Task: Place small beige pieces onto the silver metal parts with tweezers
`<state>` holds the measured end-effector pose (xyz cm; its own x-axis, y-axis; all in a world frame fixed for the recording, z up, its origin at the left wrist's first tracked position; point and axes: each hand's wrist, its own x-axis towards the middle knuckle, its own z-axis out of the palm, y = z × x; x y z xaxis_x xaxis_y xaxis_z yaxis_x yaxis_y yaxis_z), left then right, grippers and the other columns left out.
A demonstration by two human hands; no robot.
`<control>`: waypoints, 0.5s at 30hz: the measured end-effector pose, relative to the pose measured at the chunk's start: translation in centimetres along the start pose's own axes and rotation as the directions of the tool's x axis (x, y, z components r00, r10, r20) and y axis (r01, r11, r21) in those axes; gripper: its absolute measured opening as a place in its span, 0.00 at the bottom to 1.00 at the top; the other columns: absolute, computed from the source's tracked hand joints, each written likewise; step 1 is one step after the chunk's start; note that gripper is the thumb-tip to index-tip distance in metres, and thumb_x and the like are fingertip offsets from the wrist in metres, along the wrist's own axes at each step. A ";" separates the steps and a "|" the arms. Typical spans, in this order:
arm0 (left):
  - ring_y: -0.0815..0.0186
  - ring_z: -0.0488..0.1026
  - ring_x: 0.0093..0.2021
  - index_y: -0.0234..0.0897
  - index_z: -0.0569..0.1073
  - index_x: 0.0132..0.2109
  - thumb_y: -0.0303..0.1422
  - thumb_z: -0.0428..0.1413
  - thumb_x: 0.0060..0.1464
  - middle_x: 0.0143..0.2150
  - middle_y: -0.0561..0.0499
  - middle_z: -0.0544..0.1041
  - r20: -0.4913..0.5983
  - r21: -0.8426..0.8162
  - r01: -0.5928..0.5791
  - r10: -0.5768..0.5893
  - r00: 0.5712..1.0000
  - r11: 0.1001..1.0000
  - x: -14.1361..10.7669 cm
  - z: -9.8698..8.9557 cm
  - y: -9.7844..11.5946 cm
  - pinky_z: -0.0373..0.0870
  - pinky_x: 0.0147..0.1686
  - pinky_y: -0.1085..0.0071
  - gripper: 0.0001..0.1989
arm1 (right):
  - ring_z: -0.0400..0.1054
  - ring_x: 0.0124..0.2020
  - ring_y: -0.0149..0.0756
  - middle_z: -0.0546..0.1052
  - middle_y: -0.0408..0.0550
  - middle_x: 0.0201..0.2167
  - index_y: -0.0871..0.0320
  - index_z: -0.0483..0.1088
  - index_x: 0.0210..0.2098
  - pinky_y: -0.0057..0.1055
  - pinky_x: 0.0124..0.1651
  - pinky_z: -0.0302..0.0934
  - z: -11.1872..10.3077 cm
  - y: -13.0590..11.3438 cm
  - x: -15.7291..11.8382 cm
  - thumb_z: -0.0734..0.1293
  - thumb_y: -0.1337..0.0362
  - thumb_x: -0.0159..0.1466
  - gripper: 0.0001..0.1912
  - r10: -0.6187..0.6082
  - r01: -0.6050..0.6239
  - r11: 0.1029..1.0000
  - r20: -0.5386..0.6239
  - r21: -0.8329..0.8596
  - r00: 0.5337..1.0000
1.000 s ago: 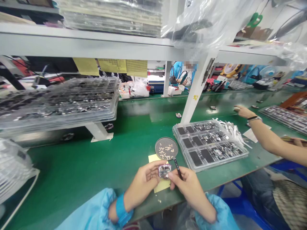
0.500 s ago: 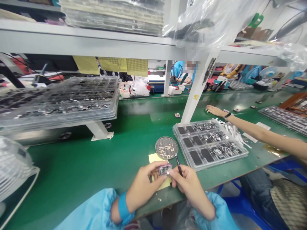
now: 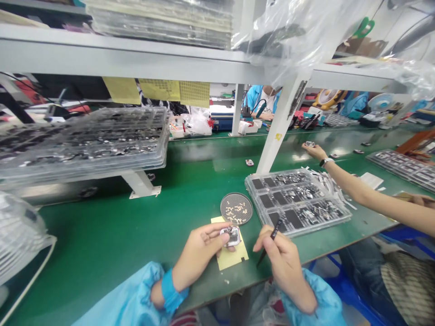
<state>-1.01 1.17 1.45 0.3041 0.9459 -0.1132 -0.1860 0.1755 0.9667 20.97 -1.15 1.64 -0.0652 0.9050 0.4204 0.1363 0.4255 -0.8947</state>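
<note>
My left hand (image 3: pixel 200 246) is closed on a small electronic device housing (image 3: pixel 232 236) with a pale rounded rim, its open inside facing up and dark parts showing in it. The thumb lies over its left edge. My right hand (image 3: pixel 285 260) grips black tweezers (image 3: pixel 274 232), slanted with one dark end pointing down and left, apart from the housing. Beneath the housing lies a yellow sticky note (image 3: pixel 234 259). Just beyond it, a round grey mesh dish (image 3: pixel 247 203) bears several small pale pieces.
A clear compartment tray (image 3: pixel 253 194) of dark screens and small parts stands right, by a white post (image 3: pixel 275 136). A co-worker's arm (image 3: pixel 370 192) reaches in from the right. Stacked clear trays (image 3: pixel 149 160) stand left, above a white fan (image 3: pixel 20 244). Several housings (image 3: pixel 249 162) lie farther back.
My right hand has drawn away to the right, and the tweezers have turned over in it. The housing in my left hand now faces upward more. The co-worker's hand has lifted a similar housing.
</note>
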 end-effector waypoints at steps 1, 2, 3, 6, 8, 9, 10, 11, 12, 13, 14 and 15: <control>0.62 0.79 0.34 0.26 0.76 0.55 0.46 0.67 0.56 0.36 0.40 0.82 0.002 -0.007 -0.002 0.002 1.000 1.000 0.0 0.0 0.1 0.68 0.27 0.77 0.29 | 0.69 0.29 0.29 0.74 0.44 0.26 0.56 0.77 0.29 0.26 0.35 0.62 -0.1 -0.3 0.0 0.64 0.57 0.73 0.18 -0.028 0.028 1.000 0.008 0.008 1.000; 0.62 0.79 0.33 0.26 0.77 0.55 0.46 0.67 0.56 0.36 0.39 0.82 0.005 -0.012 -0.001 0.001 1.000 1.000 0.0 0.0 0.2 0.68 0.27 0.77 0.29 | 0.70 0.28 0.29 0.75 0.43 0.26 0.55 0.78 0.32 0.25 0.33 0.62 -0.2 -0.5 0.1 0.67 0.58 0.71 0.14 -0.041 0.040 0.999 0.019 0.031 0.999; 0.62 0.79 0.33 0.26 0.77 0.55 0.45 0.67 0.56 0.36 0.39 0.82 0.008 -0.015 0.001 -0.001 1.000 1.000 -0.1 0.0 0.2 0.68 0.27 0.77 0.28 | 0.71 0.29 0.30 0.77 0.42 0.28 0.54 0.79 0.34 0.25 0.34 0.64 -0.1 -0.7 0.1 0.69 0.60 0.69 0.09 -0.046 0.044 0.998 0.034 0.054 0.998; 0.62 0.78 0.33 0.26 0.77 0.54 0.45 0.66 0.57 0.37 0.38 0.82 0.017 -0.021 -0.001 0.001 1.000 1.000 -0.2 -0.1 0.1 0.68 0.27 0.77 0.27 | 0.76 0.36 0.32 0.81 0.43 0.34 0.51 0.80 0.39 0.25 0.40 0.69 0.2 -0.7 0.3 0.75 0.65 0.64 0.04 -0.068 0.065 0.997 0.072 0.042 0.995; 0.61 0.79 0.34 0.26 0.77 0.55 0.44 0.66 0.58 0.37 0.38 0.82 0.028 -0.029 0.000 0.001 1.000 1.000 -0.2 -0.2 -0.1 0.68 0.27 0.76 0.26 | 0.77 0.36 0.32 0.82 0.42 0.34 0.50 0.81 0.40 0.25 0.42 0.70 0.4 -0.6 0.4 0.75 0.67 0.63 0.06 -0.080 0.080 0.997 0.084 0.005 0.993; 0.60 0.79 0.34 0.27 0.76 0.55 0.44 0.66 0.58 0.38 0.38 0.82 0.034 -0.030 0.000 0.001 0.999 1.000 -0.2 -0.2 -0.1 0.68 0.27 0.76 0.26 | 0.77 0.36 0.32 0.82 0.42 0.34 0.50 0.81 0.40 0.24 0.42 0.70 0.5 -0.5 0.5 0.75 0.67 0.63 0.07 -0.084 0.085 0.996 0.079 -0.009 0.993; 0.60 0.80 0.35 0.27 0.77 0.55 0.44 0.66 0.58 0.38 0.39 0.82 0.039 -0.026 0.002 -0.001 0.999 1.000 -0.2 -0.2 -0.2 0.68 0.28 0.76 0.26 | 0.78 0.36 0.32 0.83 0.42 0.34 0.50 0.81 0.41 0.24 0.42 0.71 0.6 -0.5 0.5 0.75 0.67 0.63 0.07 -0.086 0.088 0.996 0.067 -0.018 0.994; 0.60 0.80 0.36 0.28 0.77 0.55 0.44 0.66 0.58 0.38 0.39 0.82 0.043 -0.020 0.006 -0.005 0.999 1.000 -0.2 -0.2 -0.2 0.68 0.28 0.76 0.26 | 0.78 0.36 0.32 0.83 0.43 0.35 0.50 0.81 0.41 0.24 0.42 0.71 0.6 -0.5 0.6 0.75 0.67 0.63 0.07 -0.086 0.088 0.996 0.057 -0.024 0.995; 0.60 0.80 0.36 0.29 0.77 0.55 0.44 0.66 0.58 0.38 0.39 0.82 0.047 -0.014 0.010 -0.009 0.999 1.000 -0.2 -0.3 -0.2 0.68 0.28 0.76 0.26 | 0.78 0.36 0.32 0.83 0.43 0.35 0.50 0.81 0.40 0.24 0.42 0.72 0.6 -0.4 0.6 0.75 0.67 0.63 0.07 -0.086 0.087 0.996 0.049 -0.028 0.995; 0.59 0.81 0.37 0.29 0.77 0.55 0.44 0.66 0.58 0.39 0.39 0.82 0.052 -0.008 0.014 -0.013 0.999 1.000 -0.3 -0.3 -0.2 0.69 0.28 0.76 0.26 | 0.78 0.36 0.33 0.83 0.43 0.35 0.50 0.82 0.40 0.25 0.42 0.72 0.7 -0.4 0.7 0.75 0.67 0.63 0.07 -0.081 0.082 0.996 0.044 -0.031 0.996; 0.59 0.81 0.38 0.29 0.77 0.55 0.44 0.67 0.57 0.40 0.39 0.82 0.056 -0.005 0.018 -0.017 0.998 1.000 -0.3 -0.3 -0.2 0.69 0.29 0.76 0.26 | 0.78 0.36 0.33 0.83 0.43 0.35 0.50 0.82 0.40 0.25 0.41 0.72 0.7 -0.4 0.7 0.75 0.66 0.63 0.06 -0.074 0.075 0.997 0.045 -0.032 0.996; 0.59 0.81 0.38 0.29 0.77 0.55 0.44 0.67 0.57 0.42 0.39 0.82 0.059 -0.005 0.021 -0.020 0.998 1.000 -0.3 -0.3 -0.1 0.70 0.30 0.76 0.26 | 0.78 0.36 0.34 0.83 0.44 0.34 0.51 0.82 0.40 0.26 0.41 0.72 0.7 -0.4 0.8 0.75 0.66 0.63 0.06 -0.062 0.063 0.997 0.049 -0.033 0.997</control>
<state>-1.35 0.89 1.32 0.3628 0.9242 -0.1192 -0.1840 0.1964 0.9631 20.14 -0.62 2.21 -0.1219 0.8758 0.4670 0.1642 0.4818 -0.8608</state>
